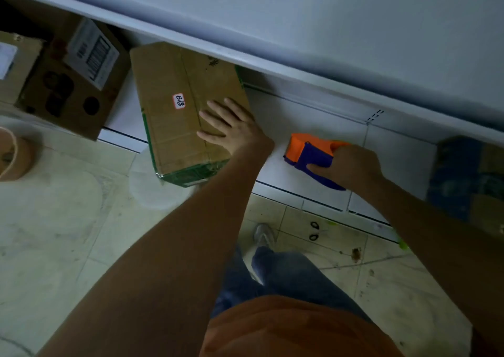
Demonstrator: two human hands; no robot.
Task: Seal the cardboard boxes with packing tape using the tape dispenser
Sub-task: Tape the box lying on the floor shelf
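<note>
Hands first: the left hand (227, 127) lies flat with straight, spread fingers on the top of the cardboard box (180, 108), near the corner closest to the person. The right hand (351, 165) is curled round the orange and purple tape dispenser (311, 156) and grips it from the side; the dispenser rests on the white shelf (313, 116), just to the right of the left hand and apart from the box.

The box lies on the same shelf, with one corner hanging over the shelf edge toward the floor. Its flaps are folded down and they meet in a seam along the middle, beside a small white label (180, 101). I cannot tell if tape already covers this seam; the light is too dim. So I judge the sealing of this box is only about to start: the dispenser must yet be carried to the seam.

Farther to the left of the left hand stands a darker box with a barcode label (92, 53), and at the far left a roll of tape (13, 156). Beyond the right hand another box (469, 176) is blurred. Small scissors (314, 231) lie on the tiled floor.
</note>
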